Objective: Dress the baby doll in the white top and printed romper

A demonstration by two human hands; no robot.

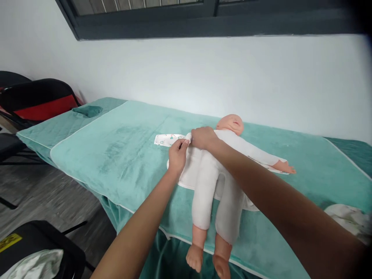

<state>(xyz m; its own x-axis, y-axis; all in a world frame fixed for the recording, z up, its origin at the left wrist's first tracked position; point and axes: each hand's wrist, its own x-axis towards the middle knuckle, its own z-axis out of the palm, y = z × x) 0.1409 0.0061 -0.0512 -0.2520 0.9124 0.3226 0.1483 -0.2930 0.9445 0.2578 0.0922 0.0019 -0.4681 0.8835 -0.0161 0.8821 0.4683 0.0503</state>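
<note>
A baby doll (206, 178) with a white cloth body lies on its back, head toward the wall and bare feet toward me. A white baby garment (186, 178) is spread beneath it, and a sleeve (167, 140) with a small coloured print lies out to the left. My left hand (178, 155) pinches the white cloth near the inner end of that sleeve. Beside it, my right hand (203, 138) is closed at the doll's left-side shoulder and arm area; what its fingers hold is hidden. The doll's other arm (283, 166) stretches out to the right over the garment.
The doll lies on a bed with a teal cover (116, 143), against a white wall (174, 73). Crumpled pale cloth (348, 217) lies at the bed's right edge. Black chairs (43, 93) stand at the left; another black seat (37, 240) with cloth is at lower left.
</note>
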